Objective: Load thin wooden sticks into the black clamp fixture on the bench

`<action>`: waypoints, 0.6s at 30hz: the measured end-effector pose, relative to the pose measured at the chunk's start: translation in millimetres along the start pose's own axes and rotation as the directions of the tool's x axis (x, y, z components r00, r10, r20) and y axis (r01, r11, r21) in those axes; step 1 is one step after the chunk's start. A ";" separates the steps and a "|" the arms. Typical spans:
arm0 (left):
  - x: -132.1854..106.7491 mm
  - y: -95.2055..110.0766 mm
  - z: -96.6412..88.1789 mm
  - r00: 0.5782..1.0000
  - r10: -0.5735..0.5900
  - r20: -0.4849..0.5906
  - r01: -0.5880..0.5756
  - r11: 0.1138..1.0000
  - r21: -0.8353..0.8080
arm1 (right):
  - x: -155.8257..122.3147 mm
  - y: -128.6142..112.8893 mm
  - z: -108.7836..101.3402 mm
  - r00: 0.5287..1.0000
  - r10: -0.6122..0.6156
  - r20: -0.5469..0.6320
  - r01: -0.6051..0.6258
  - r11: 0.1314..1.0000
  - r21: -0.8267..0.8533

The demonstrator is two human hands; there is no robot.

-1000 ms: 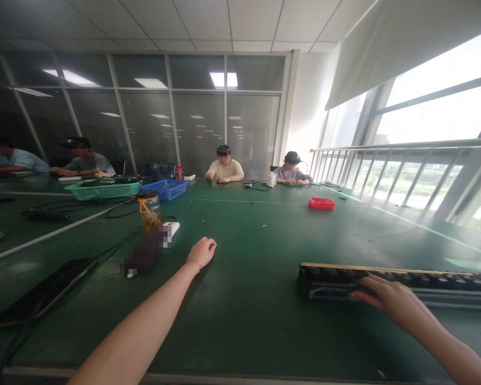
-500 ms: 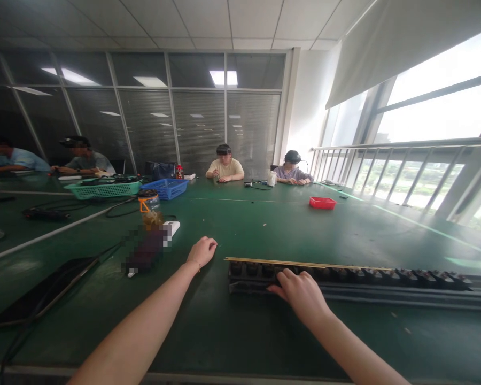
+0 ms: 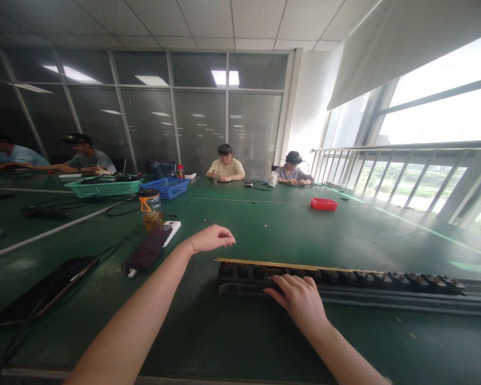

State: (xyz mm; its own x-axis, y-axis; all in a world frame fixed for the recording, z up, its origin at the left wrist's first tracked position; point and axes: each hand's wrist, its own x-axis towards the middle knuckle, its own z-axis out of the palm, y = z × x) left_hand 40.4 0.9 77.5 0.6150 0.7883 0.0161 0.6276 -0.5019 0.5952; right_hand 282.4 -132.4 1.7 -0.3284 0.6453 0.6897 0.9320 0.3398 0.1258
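A long black rail (image 3: 369, 299) lies across the right side of the green table, with a row of small black parts (image 3: 409, 280) along its top. Thin yellowish sticks (image 3: 280, 264) run along the far edge of that row. My right hand (image 3: 300, 297) is closed over the near side of the rail, thumb in front and fingers over the top, near the left end. Just beyond the left end, above the table, is my left hand (image 3: 214, 239). Its fingers are bent and pressed together; anything between them is too small to make out.
Left of my arm lie a phone (image 3: 150, 248), a white device (image 3: 172, 233), a jar with an orange handle (image 3: 151, 209) and a dark tablet (image 3: 44, 291) with a cable. Green (image 3: 104, 188) and blue (image 3: 166, 189) baskets and a red tray (image 3: 323, 204) stand farther off. Several people sit opposite.
My left hand has moved right and slightly up, toward the rail. The rail's left end has shifted a little left, with my right hand still on it.
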 end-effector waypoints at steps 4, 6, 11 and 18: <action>-4.6 42.5 -2.1 0.982 0.111 0.150 -0.135 0.978 0.157 | -2.3 1.4 4.2 1.000 0.023 0.008 -0.024 0.999 0.039; -5.1 52.8 1.0 0.973 0.113 0.203 -0.155 0.966 0.205 | -2.5 2.1 5.9 1.000 0.026 0.006 -0.027 0.998 0.063; -7.9 53.4 4.1 0.974 0.095 0.206 -0.148 0.955 0.256 | -2.3 3.3 9.3 1.000 0.031 -0.007 -0.030 0.995 0.095; -7.3 36.7 -1.1 0.962 0.041 0.269 -0.107 0.966 0.235 | -2.6 2.2 10.3 0.999 0.045 0.010 -0.046 0.991 0.123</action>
State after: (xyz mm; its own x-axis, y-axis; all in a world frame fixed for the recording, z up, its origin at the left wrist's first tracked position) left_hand 58.4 -22.8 100.1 0.7463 0.6418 -0.1763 0.6525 -0.6531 0.3843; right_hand 283.7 -126.3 -7.2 -0.2875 0.6668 0.6875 0.9203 0.3912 0.0054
